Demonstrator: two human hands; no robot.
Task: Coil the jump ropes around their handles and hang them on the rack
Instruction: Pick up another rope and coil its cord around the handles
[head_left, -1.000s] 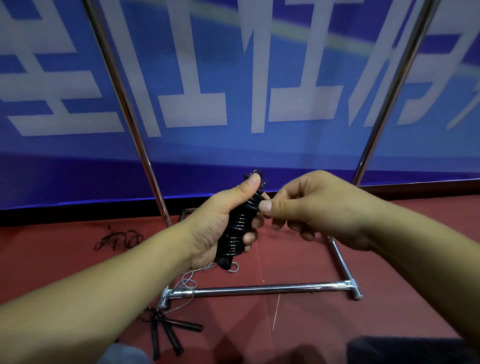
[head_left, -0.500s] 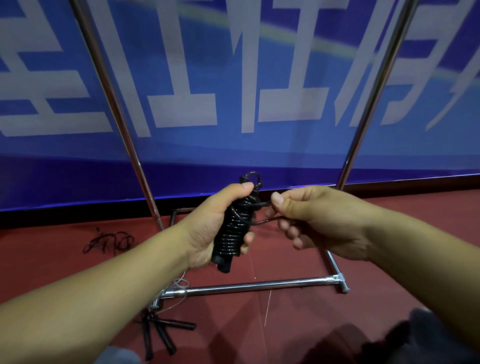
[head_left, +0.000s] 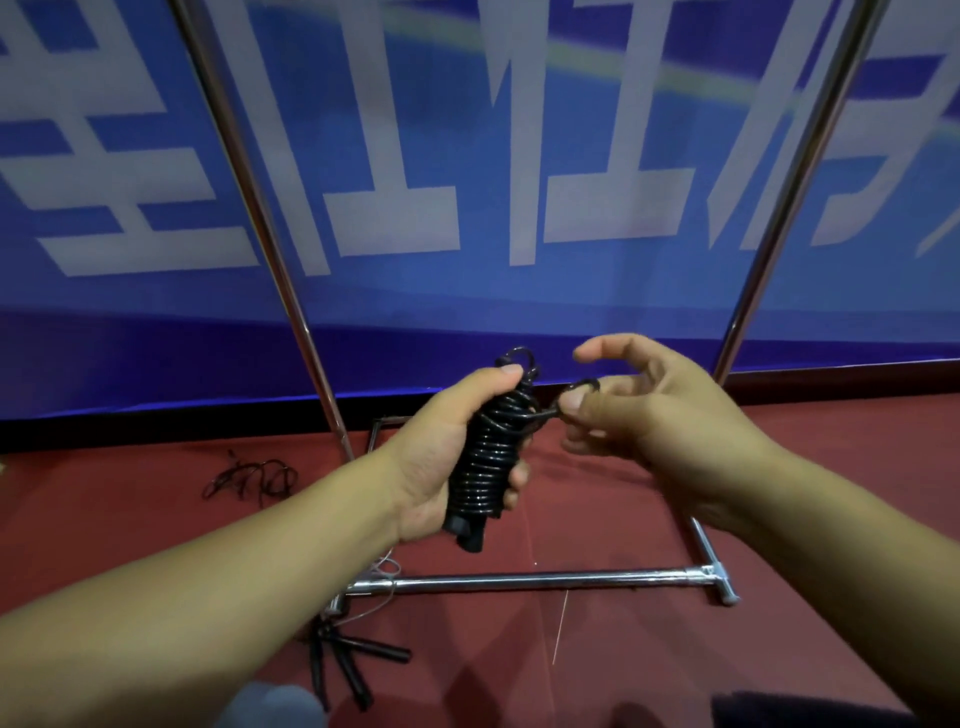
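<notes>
My left hand (head_left: 441, 457) grips a black jump rope (head_left: 491, 457) coiled tightly round its handles, held upright in front of me. A small loop of the rope sticks out at the top. My right hand (head_left: 654, 421) pinches the loose black end loop of the rope (head_left: 571, 395) between thumb and fingers, just right of the coil, with the index finger raised. Behind stands the metal rack (head_left: 524, 582), its two uprights rising to either side and its base bar on the floor below my hands.
More black jump-rope handles (head_left: 348, 665) lie on the red floor by the rack's left foot, with a thin wire rope beside them. A tangled black rope (head_left: 254, 478) lies at the left near the wall. A blue banner covers the wall behind.
My right hand has drawn the rope's end out to the right into a small loop and lifted its index finger. The left hand keeps hold of the coil.
</notes>
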